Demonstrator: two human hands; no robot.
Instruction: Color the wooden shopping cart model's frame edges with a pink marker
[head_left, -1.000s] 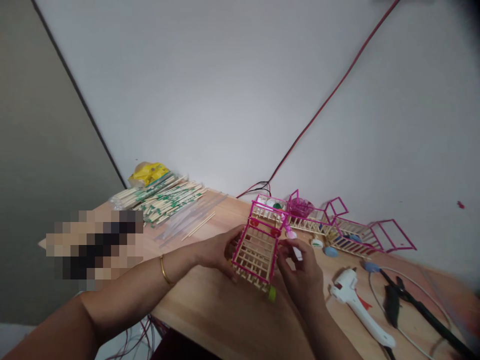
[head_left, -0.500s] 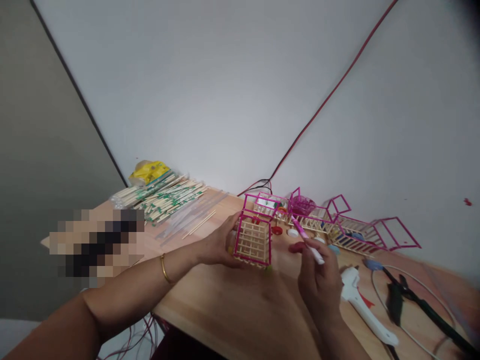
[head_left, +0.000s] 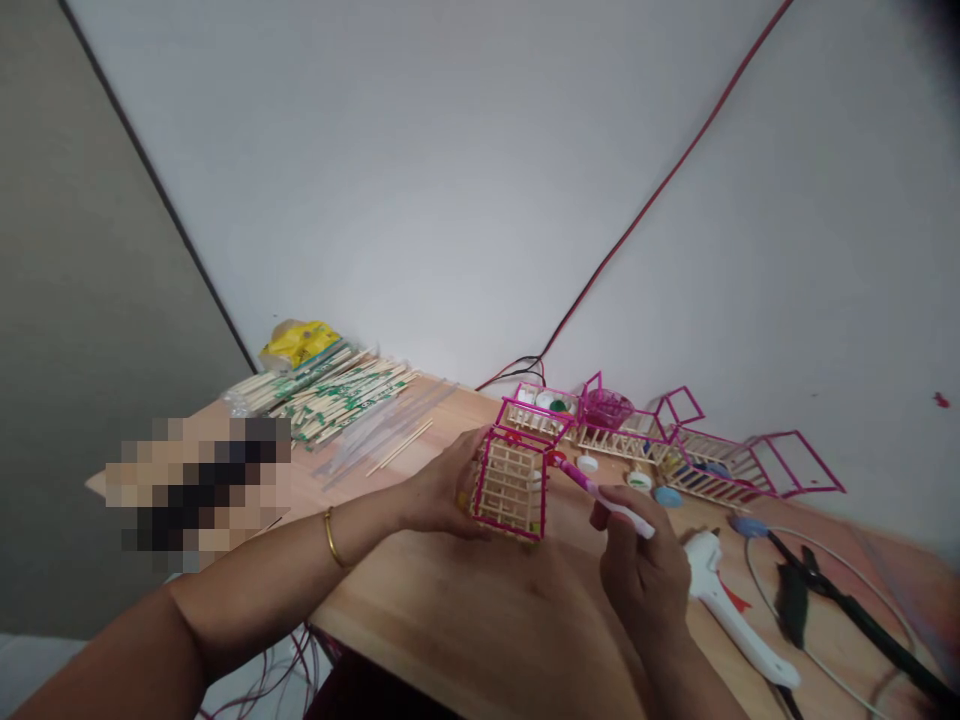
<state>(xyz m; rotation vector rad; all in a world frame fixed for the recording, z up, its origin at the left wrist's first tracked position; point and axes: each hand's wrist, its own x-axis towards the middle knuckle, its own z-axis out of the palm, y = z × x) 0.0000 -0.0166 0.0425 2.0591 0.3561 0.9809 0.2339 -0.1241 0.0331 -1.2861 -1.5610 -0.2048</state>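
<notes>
My left hand (head_left: 450, 490) is closed around the left side of a small stick-built cart (head_left: 511, 485), with a pale slatted body and magenta edges. The cart is tilted so that its slats face me. Between the thumb and fingers of my right hand (head_left: 641, 560) is a slim pen-like tool (head_left: 606, 500), white at the back and pink toward the front. Its tip meets or nearly meets the upper right edge of the cart; contact is hard to judge. Close behind stand more magenta-edged stick carts (head_left: 716, 470) and a magenta cup (head_left: 607, 410).
Bundled chopsticks (head_left: 345, 400) in wrappers lie at the back left beside a yellow packet (head_left: 300, 343). Two loose sticks (head_left: 401, 447) are nearer. Bottle caps (head_left: 667, 496) dot the table. At right are a white glue gun (head_left: 742, 610) and dark-handled pliers (head_left: 847, 610).
The pen-like tool has swung down and left, from a raised angle near the magenta cup to the cart's upper right edge. The cart has shifted slightly right in my left hand.
</notes>
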